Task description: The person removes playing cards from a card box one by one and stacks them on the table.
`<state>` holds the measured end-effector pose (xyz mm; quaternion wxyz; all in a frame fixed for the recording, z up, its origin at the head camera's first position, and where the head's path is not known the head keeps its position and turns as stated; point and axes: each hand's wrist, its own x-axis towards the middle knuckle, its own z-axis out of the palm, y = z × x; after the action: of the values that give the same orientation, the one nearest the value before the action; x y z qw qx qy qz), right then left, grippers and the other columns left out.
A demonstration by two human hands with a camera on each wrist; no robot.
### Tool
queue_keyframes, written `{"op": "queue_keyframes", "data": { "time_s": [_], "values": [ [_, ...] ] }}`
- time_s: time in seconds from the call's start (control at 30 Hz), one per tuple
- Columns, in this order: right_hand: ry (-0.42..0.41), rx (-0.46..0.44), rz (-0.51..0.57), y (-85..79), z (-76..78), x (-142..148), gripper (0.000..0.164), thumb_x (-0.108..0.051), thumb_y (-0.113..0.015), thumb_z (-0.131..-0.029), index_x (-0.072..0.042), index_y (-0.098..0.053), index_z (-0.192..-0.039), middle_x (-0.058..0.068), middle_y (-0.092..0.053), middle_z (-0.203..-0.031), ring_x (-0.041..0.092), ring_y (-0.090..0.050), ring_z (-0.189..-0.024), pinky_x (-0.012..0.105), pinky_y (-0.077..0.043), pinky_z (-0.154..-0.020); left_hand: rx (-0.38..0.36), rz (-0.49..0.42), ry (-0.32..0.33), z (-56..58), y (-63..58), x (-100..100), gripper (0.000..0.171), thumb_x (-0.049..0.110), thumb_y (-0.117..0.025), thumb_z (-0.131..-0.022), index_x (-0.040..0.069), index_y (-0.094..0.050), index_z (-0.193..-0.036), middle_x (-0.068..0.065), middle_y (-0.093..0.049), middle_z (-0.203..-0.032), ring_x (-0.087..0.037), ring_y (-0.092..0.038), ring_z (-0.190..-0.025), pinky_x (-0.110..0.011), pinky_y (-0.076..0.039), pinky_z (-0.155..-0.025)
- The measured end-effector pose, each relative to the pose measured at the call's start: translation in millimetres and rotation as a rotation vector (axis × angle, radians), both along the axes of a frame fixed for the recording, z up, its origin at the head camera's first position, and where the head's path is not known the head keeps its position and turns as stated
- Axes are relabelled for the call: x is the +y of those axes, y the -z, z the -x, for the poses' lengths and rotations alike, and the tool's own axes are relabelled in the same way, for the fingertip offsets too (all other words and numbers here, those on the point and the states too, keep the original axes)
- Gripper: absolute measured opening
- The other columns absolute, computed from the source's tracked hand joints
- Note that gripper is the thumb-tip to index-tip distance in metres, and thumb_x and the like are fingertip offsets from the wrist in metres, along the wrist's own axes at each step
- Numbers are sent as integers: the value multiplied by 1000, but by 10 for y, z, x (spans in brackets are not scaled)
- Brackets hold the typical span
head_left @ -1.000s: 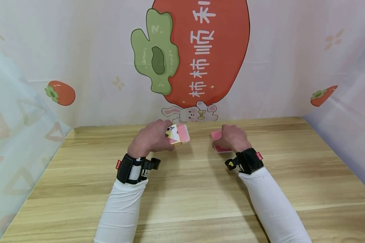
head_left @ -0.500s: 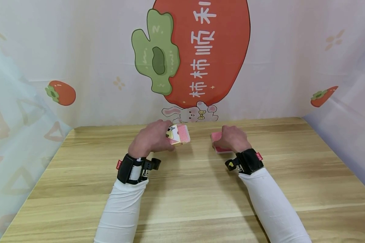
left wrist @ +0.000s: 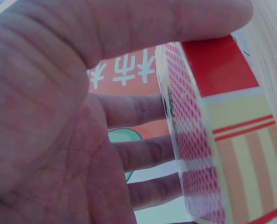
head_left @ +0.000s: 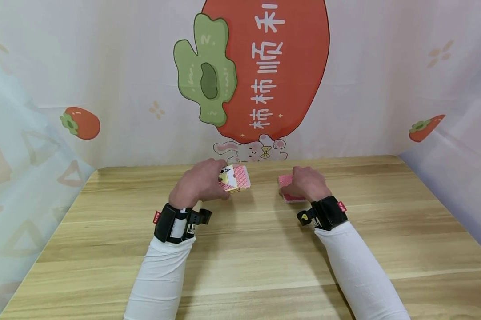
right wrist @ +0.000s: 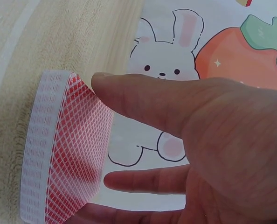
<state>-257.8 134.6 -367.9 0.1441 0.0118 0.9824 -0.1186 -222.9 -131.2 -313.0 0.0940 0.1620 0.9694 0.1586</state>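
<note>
Seen from the head, the left hand (head_left: 200,180) pinches a card box (head_left: 241,176) between thumb and fingers, the box sticking out toward three o'clock. Its upper face shows a letter A and a red-and-white pattern; the left wrist view shows a narrow side in red, cream and orange stripes, with the thumb on the edge at twelve o'clock. Whether the box touches the tabletop (head_left: 244,249) I cannot tell. Well apart, at three o'clock from the box, the right hand (head_left: 308,182) pinches a deck of cards (head_left: 284,179), red patterned back up, with the thumb at one end and a finger passing behind the other; the deck shows on the hand's nine o'clock side. Each wrist wears a black band, the left band (head_left: 166,222) and the right band (head_left: 329,212), and white sleeves run on toward seven o'clock on the left arm and five o'clock on the right. At one o'clock from the box, a cartoon rabbit (head_left: 249,152) is printed on the pale cloth (head_left: 124,66), and above it a large red-orange fruit (head_left: 300,66) with white writing.
</note>
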Motion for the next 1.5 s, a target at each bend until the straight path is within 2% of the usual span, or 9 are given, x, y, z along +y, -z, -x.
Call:
{"op": "queue_keyframes", "data": {
  "time_s": [0.27, 0.4, 0.53, 0.73, 0.87, 0.97, 1.03, 1.27, 1.5],
  "values": [
    [17, -1, 4, -30, -26, -2, 64, -46, -76, -83, 2, -57, -121, 16, -63, -93, 32, -59, -86, 38, -50, -65, -12, -9, -8, -4, 4, 18, 69, 20, -88, -75, 3, -56, -133, -10, -61, -108, -27, -55, -97, -40, -49, -82],
    [1, 114, 54, -84, -65, 3, 62, -44, -74, -87, 3, -60, -124, 19, -66, -107, 33, -61, -92, 43, -53, -70, -11, -6, 2, -6, 10, 36, 67, 20, -88, -74, 4, -57, -131, -9, -61, -107, -27, -56, -96, -39, -49, -81],
    [-43, 258, 188, -164, -106, -29, 52, -37, -76, -89, 2, -65, -123, 18, -68, -111, 33, -63, -92, 43, -53, -72, -1, -5, 19, -13, 12, 51, 66, 21, -89, -74, 3, -59, -130, -8, -61, -104, -26, -56, -94, -39, -49, -80],
    [-240, 366, 480, -247, -147, -127, 28, -20, -77, -91, -4, -71, -113, 10, -68, -99, 26, -62, -91, 39, -51, -77, 6, -4, 27, -28, 26, 64, 66, 21, -90, -73, 4, -59, -129, -7, -62, -103, -25, -57, -93, -39, -49, -79],
    [-447, 360, 612, -296, -184, -175, 33, -13, -82, -85, -8, -72, -116, 3, -68, -110, 23, -59, -101, 41, -53, -84, 6, -7, 33, -37, 40, 75, 67, 22, -90, -73, 5, -59, -130, -7, -62, -104, -25, -57, -93, -39, -50, -79],
    [-586, 341, 632, -306, -200, -207, 46, -13, -88, -79, -10, -70, -121, -1, -67, -119, 21, -56, -110, 42, -52, -89, 9, -17, 46, -37, 52, 85, 64, 21, -91, -73, 5, -60, -127, -7, -63, -105, -24, -57, -93, -39, -50, -80],
    [-635, 323, 623, -298, -205, -231, 53, -15, -90, -76, -12, -69, -124, -3, -65, -124, 19, -55, -114, 42, -51, -92, 10, -26, 56, -37, 56, 93, 61, 19, -91, -72, 4, -61, -124, -7, -63, -105, -24, -58, -93, -39, -50, -81],
    [-646, 288, 587, -248, -210, -317, 66, -19, -94, -72, -14, -63, -131, -2, -61, -129, 19, -53, -117, 42, -49, -96, -8, -1, 61, -37, 66, 128, 64, 20, -91, -73, 5, -60, -127, -6, -62, -106, -23, -57, -94, -39, -51, -79],
    [-664, 302, 572, -223, -204, -351, 66, -16, -94, -73, -12, -62, -130, -1, -63, -124, 20, -56, -116, 40, -50, -97, -22, 12, 63, -35, 62, 150, 69, 22, -91, -72, 7, -58, -130, -6, -61, -108, -23, -57, -95, -39, -52, -78]
  ]
}}
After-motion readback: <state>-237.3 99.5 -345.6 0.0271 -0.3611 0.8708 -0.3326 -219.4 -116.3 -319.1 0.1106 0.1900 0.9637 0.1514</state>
